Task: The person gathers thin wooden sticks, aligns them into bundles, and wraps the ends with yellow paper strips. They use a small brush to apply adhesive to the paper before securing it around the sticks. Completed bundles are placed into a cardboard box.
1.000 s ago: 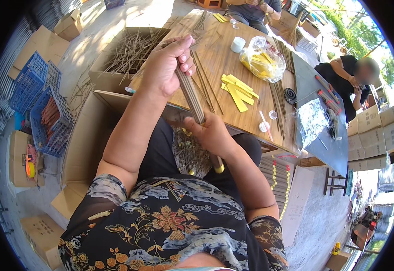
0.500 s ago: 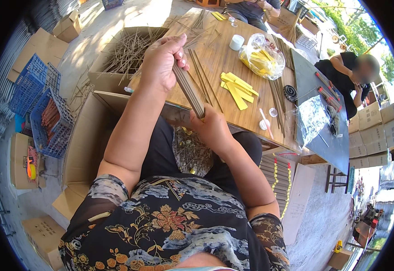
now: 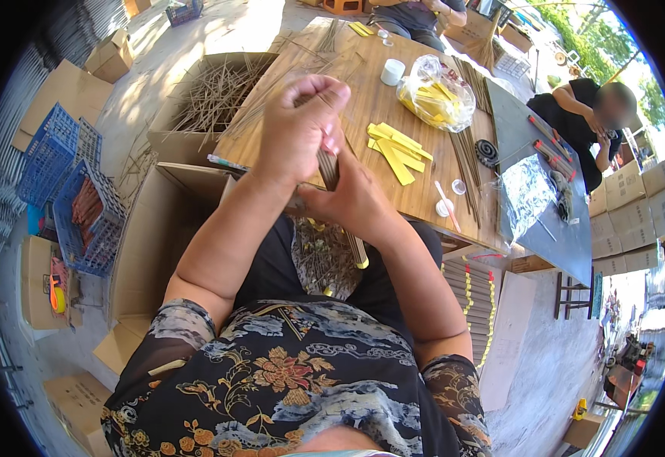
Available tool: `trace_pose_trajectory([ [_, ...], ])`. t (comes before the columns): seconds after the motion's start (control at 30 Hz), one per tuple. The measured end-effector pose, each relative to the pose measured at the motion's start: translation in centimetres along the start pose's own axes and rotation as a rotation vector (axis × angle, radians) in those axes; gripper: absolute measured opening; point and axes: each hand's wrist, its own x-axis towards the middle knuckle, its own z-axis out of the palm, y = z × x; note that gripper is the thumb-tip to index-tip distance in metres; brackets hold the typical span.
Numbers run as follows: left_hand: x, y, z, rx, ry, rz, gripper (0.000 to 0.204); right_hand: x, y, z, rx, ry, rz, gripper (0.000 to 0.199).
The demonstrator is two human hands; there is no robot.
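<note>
Currently I see the left hand (image 3: 300,128) and right hand (image 3: 356,199) gripping 1 stick bundle (image 3: 328,170), fingers curled; yellow strips (image 3: 395,161) lie at the right's 2 o'clock.

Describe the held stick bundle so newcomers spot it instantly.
Find the wooden table. By its near edge, the bundle slants from the left hand through the right hand. Unlike the tangled sticks at left, it's compact with a yellow lower end.

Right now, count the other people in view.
2: a grey-shirted person beyond the wooden table, cropped by the frame; a black-clad person at right, beyond the grey table. More may be hidden.
</note>
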Motion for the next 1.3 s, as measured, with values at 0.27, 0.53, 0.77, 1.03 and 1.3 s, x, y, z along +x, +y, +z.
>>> trace_pose_trajectory([
  [0.27,-0.2,1.3,0.2,-0.072,0.015,0.081,0.013,0.2,2.1,2.8,0.090,0.156,0.016,0.028],
  [0.53,-2.3,-0.4,-2.1,0.276,-0.023,0.286,0.057,-0.1,1.9,2.4,0.021,0.324,0.006,0.028],
  [0.77,-4.1,-4.1,0.0,0.536,0.078,0.311,0.023,-0.6,2.5,3.1,0.043,0.331,-0.325,0.032],
  [1.03,-4.7,-0.6,2.8,0.675,-0.056,0.427,0.019,-1.4,1.7,1.6,0.020,0.207,-0.315,0.042],
  [1.3,-5.2,3.4,2.8,1.217,-0.346,0.470,0.023,-4.6,-2.1,-4.9,0.125,0.450,-0.470,0.048],
])
